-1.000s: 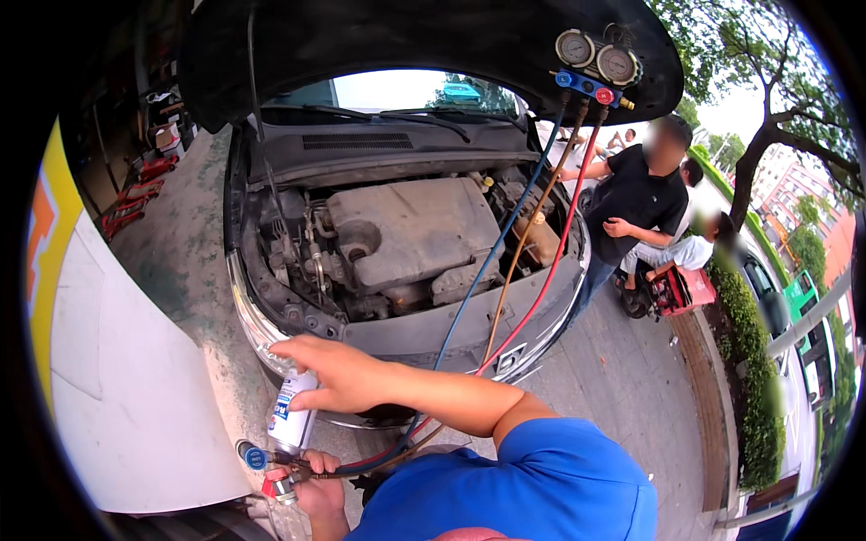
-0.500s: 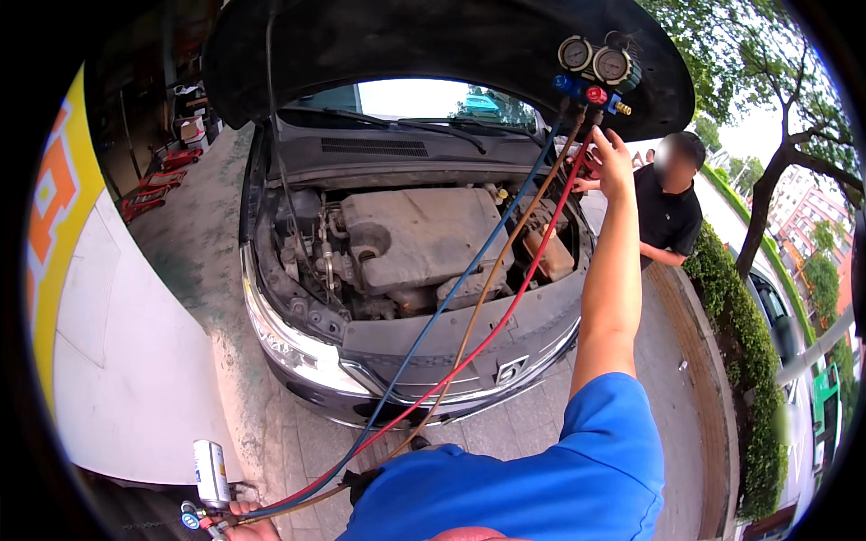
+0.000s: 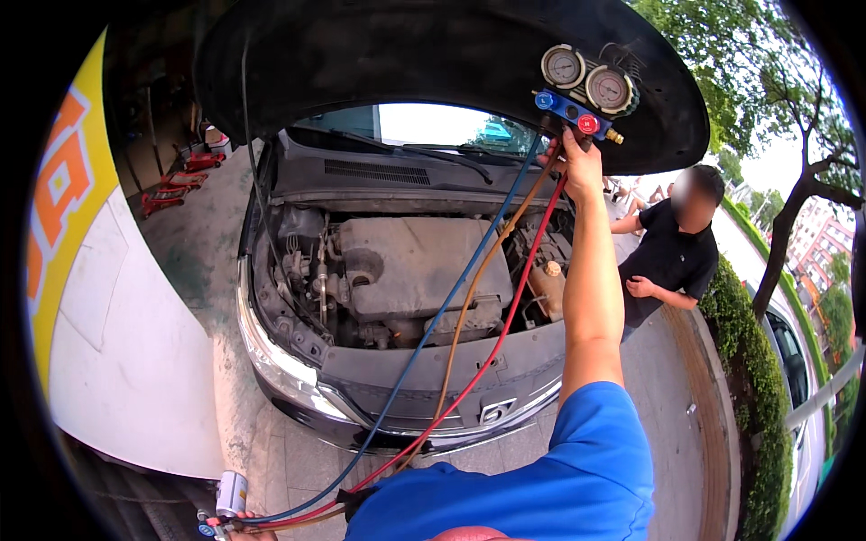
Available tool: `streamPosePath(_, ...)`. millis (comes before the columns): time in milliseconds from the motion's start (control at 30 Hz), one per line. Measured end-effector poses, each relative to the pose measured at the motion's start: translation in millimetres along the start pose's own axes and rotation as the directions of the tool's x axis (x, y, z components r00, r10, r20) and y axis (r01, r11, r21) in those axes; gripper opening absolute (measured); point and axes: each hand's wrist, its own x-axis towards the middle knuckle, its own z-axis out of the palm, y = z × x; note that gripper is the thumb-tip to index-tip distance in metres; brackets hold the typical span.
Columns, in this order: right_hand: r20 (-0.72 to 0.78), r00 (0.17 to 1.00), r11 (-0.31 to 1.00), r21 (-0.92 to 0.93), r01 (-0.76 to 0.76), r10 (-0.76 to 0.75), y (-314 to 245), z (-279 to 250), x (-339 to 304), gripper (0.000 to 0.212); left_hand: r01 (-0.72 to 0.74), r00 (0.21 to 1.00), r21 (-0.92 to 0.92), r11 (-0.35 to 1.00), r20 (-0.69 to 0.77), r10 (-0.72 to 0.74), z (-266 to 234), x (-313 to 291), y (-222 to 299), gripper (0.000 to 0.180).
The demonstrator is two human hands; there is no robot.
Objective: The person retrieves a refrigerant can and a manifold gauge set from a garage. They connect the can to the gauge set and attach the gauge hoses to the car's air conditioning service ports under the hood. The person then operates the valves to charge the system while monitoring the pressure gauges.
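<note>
A manifold gauge set (image 3: 577, 110) with two round dials and a blue and a red knob hangs under the raised hood (image 3: 388, 63). My right hand (image 3: 580, 165) reaches up to its underside, fingers closed around a hose fitting there. A blue hose (image 3: 433, 326), a yellow-brown hose (image 3: 463, 316) and a red hose (image 3: 505, 334) run from it down to the lower left. There my left hand (image 3: 251, 534), partly cut off by the lower edge, is closed at a can tap valve (image 3: 209, 526). A white can (image 3: 232, 494) stands above the valve.
The car's engine bay (image 3: 419, 261) lies open before me, with a hood prop rod (image 3: 250, 180) at left. A person in black (image 3: 669, 257) stands at the right fender. A white panel (image 3: 126, 361) is at left; red floor jacks (image 3: 176, 189) lie beyond. A hedge (image 3: 753, 361) lines the right.
My right hand has closed on the fitting under the gauges. The gauge set tilts differently. The can and my left hand sit lower in view. The other person's arm has shifted.
</note>
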Motion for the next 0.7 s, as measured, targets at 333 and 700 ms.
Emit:
streamPosePath(333,0.313,0.945,0.994,-0.027,0.108,-0.095,-45,-55,18,0.027,-0.015,0.995,-0.024,1.0,-0.097,0.013,4,-20,-33,0.034)
streamPosePath(700,0.395,0.904,0.985,0.116,0.125,-0.161,-115,-8,-58,0.025,0.011,0.984,-0.082,0.997,-0.178,-0.025,12,-32,-77,0.036)
